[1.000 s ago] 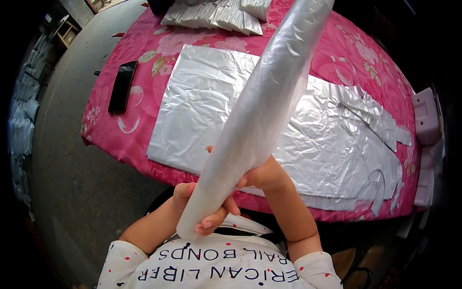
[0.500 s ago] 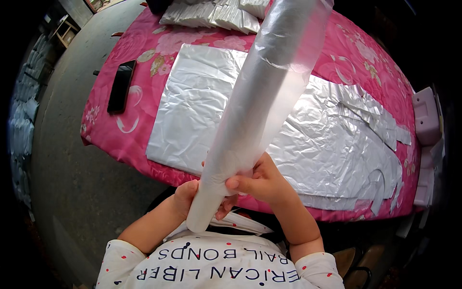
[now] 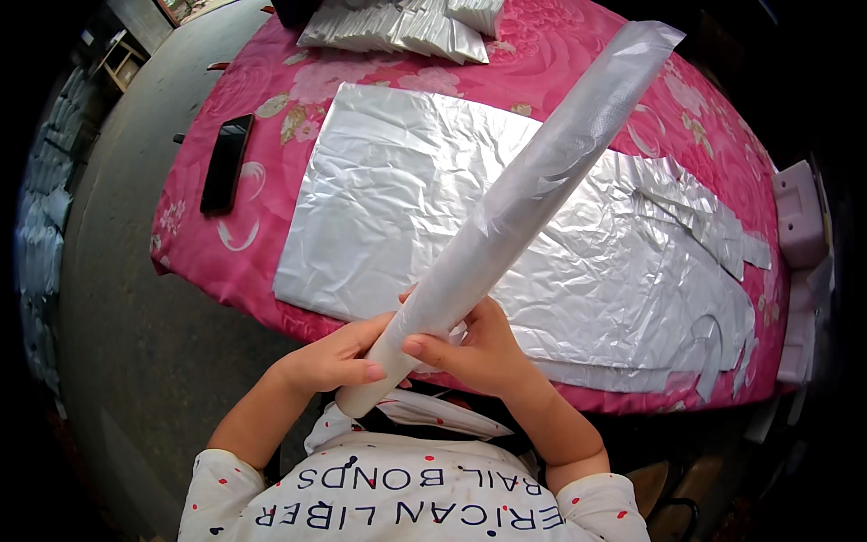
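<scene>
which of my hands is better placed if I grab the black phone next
Probably your left hand: it is nearer the phone, which lies to the left. Your right hand is on the right side of the plastic roll. Both grip it, so the right would then hold it alone.

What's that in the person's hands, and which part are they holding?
A whitish plastic roll: the left hand holds near its lower end, the right hand slightly higher.
</scene>
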`<state>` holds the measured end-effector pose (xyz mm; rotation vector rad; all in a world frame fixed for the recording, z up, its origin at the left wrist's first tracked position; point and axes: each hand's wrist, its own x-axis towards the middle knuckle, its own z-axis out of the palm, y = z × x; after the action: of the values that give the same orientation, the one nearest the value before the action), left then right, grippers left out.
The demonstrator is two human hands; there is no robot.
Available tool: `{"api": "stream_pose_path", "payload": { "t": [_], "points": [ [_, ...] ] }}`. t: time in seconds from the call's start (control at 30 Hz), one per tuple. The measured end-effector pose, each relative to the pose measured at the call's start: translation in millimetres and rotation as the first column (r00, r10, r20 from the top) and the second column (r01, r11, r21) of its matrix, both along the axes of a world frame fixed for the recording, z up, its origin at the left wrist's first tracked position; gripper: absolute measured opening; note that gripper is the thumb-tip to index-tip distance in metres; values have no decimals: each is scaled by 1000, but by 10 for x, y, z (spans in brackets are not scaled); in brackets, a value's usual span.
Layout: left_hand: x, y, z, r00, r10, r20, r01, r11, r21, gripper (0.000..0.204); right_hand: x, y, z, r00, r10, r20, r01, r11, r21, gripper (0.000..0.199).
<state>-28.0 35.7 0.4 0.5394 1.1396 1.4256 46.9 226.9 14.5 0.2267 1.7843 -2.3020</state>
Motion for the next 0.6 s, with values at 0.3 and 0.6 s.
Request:
{"api": "stream_pose_path", "payload": {
  "t": [0.3,0.6],
  "points": [
    [51,176,-78,909,237,-344,-310,935,-175,52,30,-64,-193,926,221,-306,42,745,666,54],
    [184,-23,63,811,14,-584,-345,818,-460,38,-180,-29,225,697,254,-671,356,689,631,24]
  ]
}}
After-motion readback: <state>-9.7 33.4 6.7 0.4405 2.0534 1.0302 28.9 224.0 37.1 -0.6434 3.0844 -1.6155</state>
